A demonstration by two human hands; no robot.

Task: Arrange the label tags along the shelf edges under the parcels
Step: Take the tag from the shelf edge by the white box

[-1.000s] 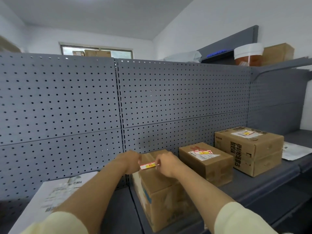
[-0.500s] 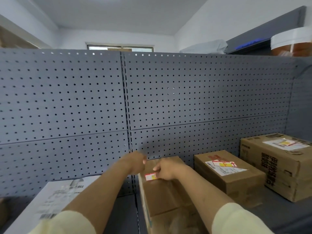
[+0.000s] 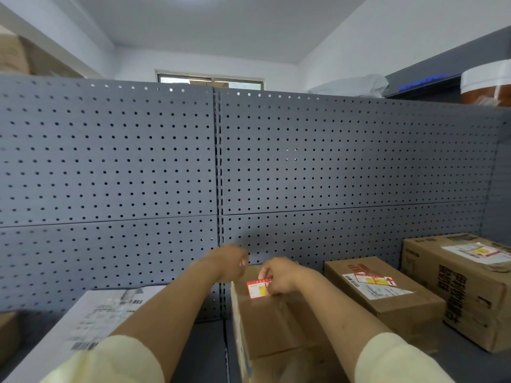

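A red, white and yellow label tag (image 3: pixel 256 289) lies on top of the nearest cardboard parcel (image 3: pixel 279 330) on the grey shelf. My right hand (image 3: pixel 278 276) pinches the tag's right end with curled fingers. My left hand (image 3: pixel 231 262) hovers just left of the tag at the parcel's far left corner, fingers curled, holding nothing that I can see. A second parcel (image 3: pixel 387 297) to the right carries a similar tag (image 3: pixel 373 280) over its shipping label. A third, larger parcel (image 3: pixel 464 288) at the far right has another tag (image 3: pixel 481 251) on top.
A grey pegboard wall (image 3: pixel 249 167) backs the shelf. A white mailer with a barcode (image 3: pixel 91 324) lies to the left. A brown box corner (image 3: pixel 8 335) shows at the far left edge. A white-lidded tub (image 3: pixel 486 87) stands on the upper right shelf.
The view has tilted up and swung left. My left hand has let go of the tag and drawn slightly away; my right hand alone keeps the tag on the parcel top.
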